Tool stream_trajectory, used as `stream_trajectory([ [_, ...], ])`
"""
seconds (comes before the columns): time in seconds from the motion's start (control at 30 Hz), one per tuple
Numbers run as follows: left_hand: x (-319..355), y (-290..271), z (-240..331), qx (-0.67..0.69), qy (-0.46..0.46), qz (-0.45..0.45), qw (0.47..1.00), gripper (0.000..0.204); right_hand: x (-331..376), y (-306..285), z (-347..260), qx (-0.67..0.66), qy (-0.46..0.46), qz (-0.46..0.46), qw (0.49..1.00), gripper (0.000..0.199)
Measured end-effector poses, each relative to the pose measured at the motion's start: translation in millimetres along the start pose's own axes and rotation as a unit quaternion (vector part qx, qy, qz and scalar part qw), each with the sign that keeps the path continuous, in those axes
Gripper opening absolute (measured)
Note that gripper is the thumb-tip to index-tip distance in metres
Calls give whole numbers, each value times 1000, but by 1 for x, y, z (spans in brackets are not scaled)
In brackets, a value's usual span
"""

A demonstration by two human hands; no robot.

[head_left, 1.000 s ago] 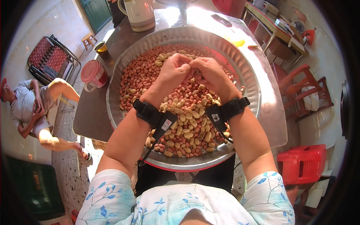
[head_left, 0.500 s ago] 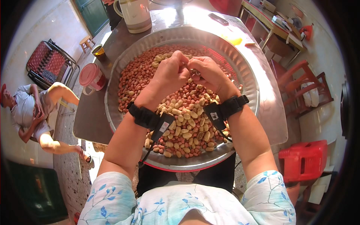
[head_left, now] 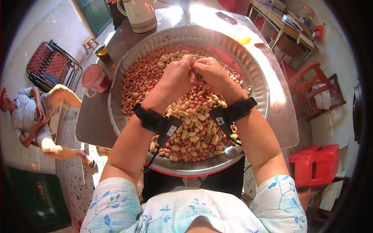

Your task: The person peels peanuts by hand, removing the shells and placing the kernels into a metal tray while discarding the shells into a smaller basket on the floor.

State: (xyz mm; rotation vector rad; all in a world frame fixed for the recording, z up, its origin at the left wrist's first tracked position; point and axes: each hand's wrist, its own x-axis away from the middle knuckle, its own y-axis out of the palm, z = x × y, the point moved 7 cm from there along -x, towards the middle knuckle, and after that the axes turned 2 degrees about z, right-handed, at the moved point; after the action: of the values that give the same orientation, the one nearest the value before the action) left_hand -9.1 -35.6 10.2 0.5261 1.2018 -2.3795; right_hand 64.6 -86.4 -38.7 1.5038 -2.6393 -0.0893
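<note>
My left hand (head_left: 179,73) and my right hand (head_left: 213,74) meet at the fingertips over the far half of a wide round metal tray (head_left: 256,91). Both are closed in a pinch, thumbs and forefingers together. Whatever lies between them is hidden by the fingers; only a small dark bit shows by the right palm. Below the hands, unshelled peanuts (head_left: 194,123) are heaped in the near half of the tray. Reddish shelled peanut kernels (head_left: 142,73) spread over the left and far side. More unshelled peanuts (head_left: 168,58) lie just beyond my left hand.
The tray rests on a metal table (head_left: 93,124). Left of it stand a lidded pink mug (head_left: 94,79) and a glass of dark liquid (head_left: 101,52); a big pitcher (head_left: 140,17) is behind. A phone (head_left: 226,18) lies far right. A seated person (head_left: 35,116) is at left.
My hands have drawn slightly closer together and the right fingers have curled in more. The small pale thing seen at the right fingers before is now mostly covered.
</note>
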Motion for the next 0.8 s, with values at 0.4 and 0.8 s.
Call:
stream_trajectory([
  [0.4,-1,-6,-22,106,-23,-19,994,6,8,-1,-27,197,-153,61,966,15],
  [0.8,-3,-14,-18,133,10,-7,991,3,3,0,-7,-139,-26,-33,989,17],
])
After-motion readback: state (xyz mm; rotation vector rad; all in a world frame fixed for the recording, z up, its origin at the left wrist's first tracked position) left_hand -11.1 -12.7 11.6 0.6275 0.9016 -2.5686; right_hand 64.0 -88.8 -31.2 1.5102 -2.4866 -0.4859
